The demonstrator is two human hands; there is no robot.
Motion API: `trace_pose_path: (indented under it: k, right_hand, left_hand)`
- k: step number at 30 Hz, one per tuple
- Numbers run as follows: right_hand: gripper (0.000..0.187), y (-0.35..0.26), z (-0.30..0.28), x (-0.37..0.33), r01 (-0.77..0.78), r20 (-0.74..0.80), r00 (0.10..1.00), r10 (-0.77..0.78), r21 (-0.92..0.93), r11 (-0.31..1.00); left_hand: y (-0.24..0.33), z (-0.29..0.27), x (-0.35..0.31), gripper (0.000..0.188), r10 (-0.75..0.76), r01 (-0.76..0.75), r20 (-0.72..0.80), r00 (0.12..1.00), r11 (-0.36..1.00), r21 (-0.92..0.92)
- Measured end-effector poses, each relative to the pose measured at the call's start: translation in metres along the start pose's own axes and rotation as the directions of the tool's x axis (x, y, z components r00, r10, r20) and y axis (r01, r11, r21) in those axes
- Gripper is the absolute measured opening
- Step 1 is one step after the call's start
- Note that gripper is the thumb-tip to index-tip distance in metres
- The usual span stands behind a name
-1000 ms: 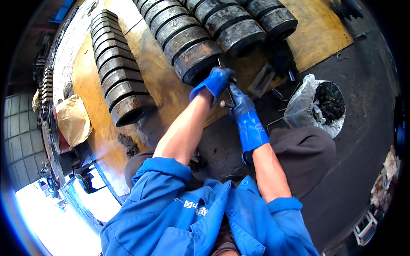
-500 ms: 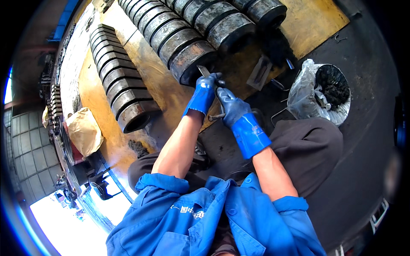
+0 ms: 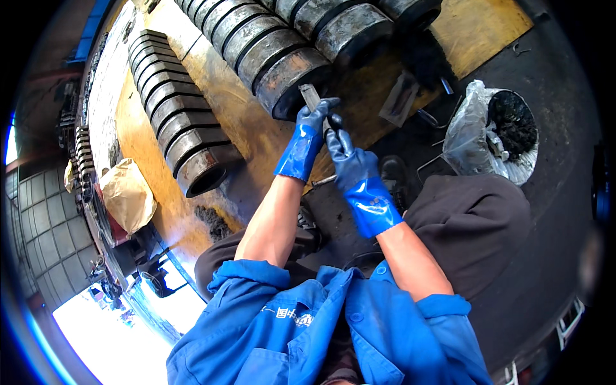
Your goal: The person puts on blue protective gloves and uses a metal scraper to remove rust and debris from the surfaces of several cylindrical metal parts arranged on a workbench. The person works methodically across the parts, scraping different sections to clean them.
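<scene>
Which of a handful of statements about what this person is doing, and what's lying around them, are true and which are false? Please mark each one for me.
1. The left hand and the right hand wear blue gloves. True.
2. The left hand is empty. False: it grips a flat metal tool.
3. The plastic-lined container on the person's right holds dark debris. True.
4. The crumpled tan paper lies to the right of both hands. False: the crumpled tan paper is on the person's left.
5. Thick, dark metal rings are lined up in rows. True.
6. The person's jacket is red. False: the jacket is blue.
</scene>
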State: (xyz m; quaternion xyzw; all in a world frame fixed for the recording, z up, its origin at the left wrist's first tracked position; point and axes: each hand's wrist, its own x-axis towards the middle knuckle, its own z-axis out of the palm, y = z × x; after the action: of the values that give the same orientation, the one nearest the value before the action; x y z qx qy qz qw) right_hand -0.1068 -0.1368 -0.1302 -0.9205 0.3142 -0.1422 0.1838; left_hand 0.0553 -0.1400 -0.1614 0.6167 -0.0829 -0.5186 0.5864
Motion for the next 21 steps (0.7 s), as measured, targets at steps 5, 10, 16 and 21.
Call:
trace_pose_path:
  k: [5, 10, 16, 21]
  right_hand:
    - [0.064, 0.019, -0.018, 0.010, -0.056, 0.317, 0.948, 0.034, 0.059, 0.997]
    - [0.062, 0.030, -0.024, 0.030, -0.096, 0.455, 0.890, 0.020, 0.145, 0.985]
    - [0.064, 0.030, -0.034, 0.021, -0.209, 0.508, 0.855, 0.100, 0.160, 0.965]
    - [0.065, 0.006, -0.047, 0.027, -0.099, 0.483, 0.872, 0.075, 0.025, 0.995]
  left_hand:
    - [0.002, 0.011, 0.004, 0.032, -0.005, 0.006, -0.013, 1.000, 0.999, 0.046]
    - [0.023, 0.022, 0.022, 0.029, -0.066, 0.069, -0.065, 0.996, 0.997, 0.047]
    - [0.010, 0.024, 0.002, 0.033, 0.073, -0.075, 0.023, 0.997, 0.992, 0.105]
    - [0.014, 0.011, 0.007, 0.032, -0.051, 0.051, -0.085, 0.995, 0.999, 0.003]
